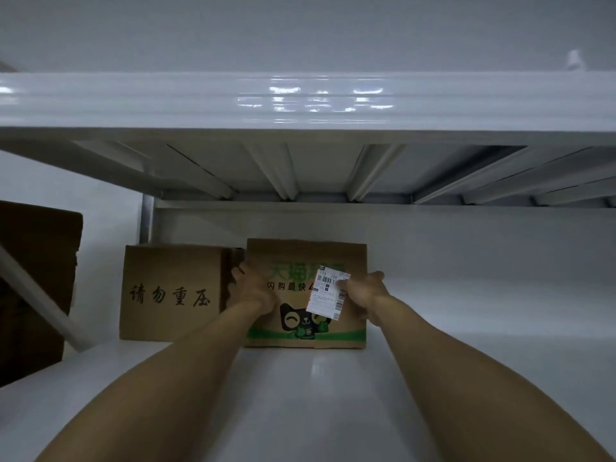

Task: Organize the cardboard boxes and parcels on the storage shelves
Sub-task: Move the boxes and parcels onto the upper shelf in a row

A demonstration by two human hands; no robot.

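Reaching forward over the white shelf deck point(300, 395), both bare forearms run from the bottom corners of my view toward the boxes at the back. The left grip point(255, 290) is curled round the upper left edge of the printed box point(300, 331), with its fingertips tucked into the seam where that box meets its neighbour. The right grip point(365, 296) is curled at the box's right edge. Its thumb side lies on the right margin of a white shipping label point(328, 293). The fingers seem to wrap the box's side, though I cannot see them behind it.

The label sits tilted on the box's front face and covers part of the green lettering and the cartoon cat. The printed box stands upright on the deck, near the rear. A plain box point(170, 295) with black characters touches its left side and is also upright.

Farther left, a dark box point(33, 278) sits in shadow, and a white diagonal brace point(40, 295) crosses in front of it. Overhead, the upper shelf point(300, 105) spans the whole view with its ribbed underside showing, and a pale wall lies beyond.
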